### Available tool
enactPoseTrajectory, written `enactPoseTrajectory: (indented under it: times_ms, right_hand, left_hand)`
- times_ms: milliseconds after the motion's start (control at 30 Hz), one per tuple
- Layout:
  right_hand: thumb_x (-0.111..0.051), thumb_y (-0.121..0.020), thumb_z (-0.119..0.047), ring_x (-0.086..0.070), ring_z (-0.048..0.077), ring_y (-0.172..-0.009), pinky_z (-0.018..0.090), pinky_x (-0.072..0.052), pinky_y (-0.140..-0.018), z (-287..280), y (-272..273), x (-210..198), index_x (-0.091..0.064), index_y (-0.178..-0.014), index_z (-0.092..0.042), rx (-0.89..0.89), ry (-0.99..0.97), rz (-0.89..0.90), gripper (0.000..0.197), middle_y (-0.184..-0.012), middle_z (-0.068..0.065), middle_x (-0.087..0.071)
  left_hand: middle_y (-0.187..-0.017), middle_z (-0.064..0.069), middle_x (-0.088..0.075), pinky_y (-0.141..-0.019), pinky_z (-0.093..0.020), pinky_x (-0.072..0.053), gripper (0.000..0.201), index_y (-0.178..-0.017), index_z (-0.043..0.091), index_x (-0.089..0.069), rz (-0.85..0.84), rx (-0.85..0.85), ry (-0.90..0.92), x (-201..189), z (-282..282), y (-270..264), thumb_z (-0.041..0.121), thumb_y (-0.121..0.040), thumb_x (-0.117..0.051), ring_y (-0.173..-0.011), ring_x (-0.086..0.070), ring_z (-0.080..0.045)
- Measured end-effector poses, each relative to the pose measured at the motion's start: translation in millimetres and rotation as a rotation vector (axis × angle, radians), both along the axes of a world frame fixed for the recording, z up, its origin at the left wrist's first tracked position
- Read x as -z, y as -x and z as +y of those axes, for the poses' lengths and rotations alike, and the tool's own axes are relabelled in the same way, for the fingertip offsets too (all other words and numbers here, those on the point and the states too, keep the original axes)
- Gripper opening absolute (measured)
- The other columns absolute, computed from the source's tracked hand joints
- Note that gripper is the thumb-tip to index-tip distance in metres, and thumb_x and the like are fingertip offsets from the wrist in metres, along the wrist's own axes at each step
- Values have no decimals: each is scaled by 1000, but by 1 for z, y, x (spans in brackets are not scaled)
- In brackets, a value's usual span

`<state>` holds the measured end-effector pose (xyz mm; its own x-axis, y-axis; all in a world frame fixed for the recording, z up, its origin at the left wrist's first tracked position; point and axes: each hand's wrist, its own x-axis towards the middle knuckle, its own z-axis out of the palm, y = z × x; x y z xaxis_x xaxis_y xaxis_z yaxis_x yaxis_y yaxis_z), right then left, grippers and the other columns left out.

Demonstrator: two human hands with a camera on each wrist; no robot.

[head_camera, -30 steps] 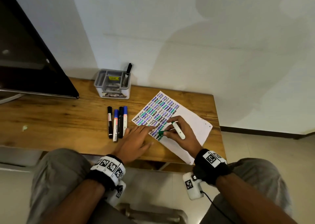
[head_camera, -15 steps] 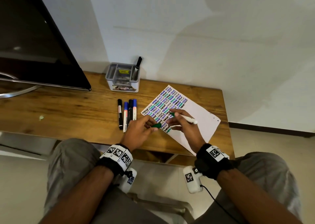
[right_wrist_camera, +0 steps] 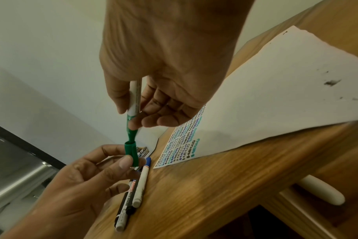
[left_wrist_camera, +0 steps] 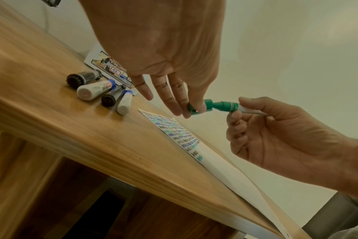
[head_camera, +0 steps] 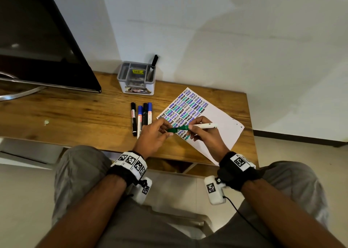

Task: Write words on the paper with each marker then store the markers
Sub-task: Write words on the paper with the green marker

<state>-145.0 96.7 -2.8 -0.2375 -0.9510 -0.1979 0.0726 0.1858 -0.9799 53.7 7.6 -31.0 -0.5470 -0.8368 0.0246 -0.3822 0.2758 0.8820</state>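
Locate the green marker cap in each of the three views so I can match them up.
Head: green cap at centre, pinched by the left hand, just left of the green marker.
Left wrist: green cap right of centre, at the fingertips.
Right wrist: green cap lower centre, below the marker tip.
Shared landmark: the paper covered in HELLO.

Wooden table (head_camera: 79, 119) against a white wall, carrying writing supplies.
On it lie four capped markers (head_camera: 141, 116) side by side, a sheet of paper (head_camera: 216, 123) to their right, angled, filled with coloured "HELLO" rows and overhanging the near edge, a grey organizer box (head_camera: 136, 92) at the back, and a dark monitor (head_camera: 37, 40) at the left.
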Motion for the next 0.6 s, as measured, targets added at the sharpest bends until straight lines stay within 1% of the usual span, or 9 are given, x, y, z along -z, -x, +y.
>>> enactPoseTrajectory:
  times_ms: [67, 167, 233, 300, 367, 433, 500, 533, 600]
  right_hand:
    - [-67, -95, -9, -65, 23, -78, 34, -52, -70, 0, -1, 0, -63, -106, 2, -14, 9, 42, 16, -91, 16, -73]
    - [-72, -92, -11, -66, 25, -79, 34, -52, -70, 1, -2, -1, -68, -105, 0, -46, 15, 89, 18, -92, 17, -74]
    - [-71, -93, -14, -68, 27, -84, 35, -53, -73, 1, -1, -1, -71, -107, -3, -54, -6, 58, 18, -97, 17, -75]
    - [-63, -98, -18, -67, 29, -89, 35, -52, -76, 1, 5, 0, -73, -112, -5, -57, -38, -30, 21, -105, 18, -75]
    - [-59, -101, -18, -66, 28, -88, 33, -52, -74, 1, 11, -1, -74, -114, -7, -62, -51, -55, 23, -108, 17, -75]
    - [-64, -97, -14, -65, 23, -81, 29, -52, -69, 0, 17, -3, -75, -113, -8, -65, -44, 32, 20, -104, 13, -76]
    - [-70, -94, -14, -66, 17, -77, 25, -52, -65, -2, 20, -2, -75, -110, -10, -108, -39, 166, 18, -100, 9, -78]
    - [-72, -93, -17, -67, 13, -79, 24, -52, -65, -2, 21, -2, -75, -109, -12, -146, -39, 248, 18, -100, 5, -78]
    - [-74, -91, -27, -68, 12, -91, 25, -54, -72, -4, 19, 1, -74, -109, -19, -232, -45, 440, 20, -107, -1, -75]
  left_hand:
    - [-97, 10, -68, -82, -15, -51, 24, -103, 17, -64, 6, 4, 0, -1, 1, 0, 12, -83, -77, -90, -64, 4]
    - [-101, 6, -70, -83, -18, -52, 24, -104, 17, -65, 5, 19, 12, -1, 1, 1, 11, -84, -76, -92, -64, 1]
    - [-104, 6, -69, -82, -15, -50, 23, -105, 17, -67, 3, 15, 16, -2, 0, 1, 11, -85, -75, -92, -63, 3]
    - [-108, 4, -67, -80, -9, -47, 22, -106, 15, -68, 30, -9, 16, -1, -1, 0, 8, -85, -74, -92, -61, 7]
    - [-109, 3, -65, -78, -5, -45, 22, -105, 15, -67, 61, -31, 6, -2, -2, -1, 7, -86, -73, -93, -59, 9]
    - [-108, 5, -65, -78, -6, -45, 21, -104, 19, -66, 79, -44, -29, -3, -3, -1, 9, -87, -72, -93, -59, 7]
    - [-105, 8, -68, -83, -15, -48, 21, -102, 25, -65, 101, -47, -92, -3, -2, -1, 11, -88, -72, -95, -62, 0]
    - [-105, 7, -69, -86, -21, -50, 21, -101, 26, -65, 121, -41, -127, -3, -1, -1, 12, -88, -72, -97, -64, -4]
    - [-104, 4, -72, -88, -29, -53, 21, -101, 26, -66, 164, -29, -177, -5, 0, -1, 11, -87, -73, -98, -68, -11]
